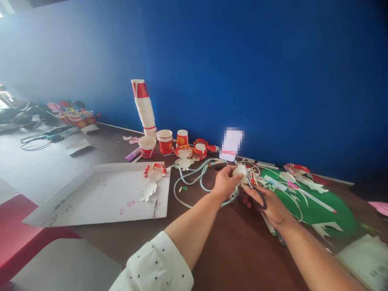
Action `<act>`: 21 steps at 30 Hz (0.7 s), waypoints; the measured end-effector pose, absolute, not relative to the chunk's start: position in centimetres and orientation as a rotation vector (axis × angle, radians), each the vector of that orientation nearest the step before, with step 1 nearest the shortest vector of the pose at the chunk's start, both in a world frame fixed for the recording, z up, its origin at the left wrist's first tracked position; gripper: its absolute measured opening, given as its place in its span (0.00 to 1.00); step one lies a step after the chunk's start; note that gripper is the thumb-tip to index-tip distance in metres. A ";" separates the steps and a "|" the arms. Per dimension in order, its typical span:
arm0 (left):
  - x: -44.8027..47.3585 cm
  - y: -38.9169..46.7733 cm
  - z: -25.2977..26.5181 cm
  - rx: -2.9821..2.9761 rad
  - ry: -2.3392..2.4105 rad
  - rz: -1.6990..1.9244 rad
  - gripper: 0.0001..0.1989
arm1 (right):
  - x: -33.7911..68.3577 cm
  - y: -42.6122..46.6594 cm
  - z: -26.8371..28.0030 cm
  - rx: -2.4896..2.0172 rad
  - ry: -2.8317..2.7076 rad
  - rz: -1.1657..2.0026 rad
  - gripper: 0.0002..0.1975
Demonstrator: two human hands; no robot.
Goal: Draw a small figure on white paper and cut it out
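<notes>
A blue wall (257, 60) fills the back of the view, and a dark brown worktop (236, 246) runs along its foot. On the left of the worktop lies a flat white board (100, 198) with pink marks on it and a paper doll (152, 180) resting at its far right corner. To the right lies a green sheet (330, 210) with a white marker (312, 197) across it and white paper scraps around it. A tall cup stack (144, 107) stands against the wall, tilted in this view, with three loose red and white cups (165, 141) just beside its base and more paper dolls (190, 153) near them. A pale green cord (197, 178) loops over the worktop between the board and the hands.

The left hand (226, 184) is stretched forward from a white dotted sleeve (157, 266), its grip closed on a white cup (241, 171), held just above the worktop near the edge of the green sheet. The right hand (268, 202) sits just beside it, its grip closed through the dark handles of scissors (256, 190), whose blades point up to the cup. Whether the blades are touching the cup's paper cannot be told.
</notes>
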State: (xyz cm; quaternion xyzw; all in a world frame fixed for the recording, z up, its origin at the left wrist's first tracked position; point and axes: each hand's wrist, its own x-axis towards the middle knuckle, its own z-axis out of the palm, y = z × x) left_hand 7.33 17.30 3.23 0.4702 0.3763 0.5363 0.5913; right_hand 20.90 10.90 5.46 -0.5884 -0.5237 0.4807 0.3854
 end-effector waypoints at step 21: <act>7.1 17.7 3.3 0.913 0.710 1.267 0.19 | 21.5 11.1 5.4 -1.496 -1.360 1.225 0.20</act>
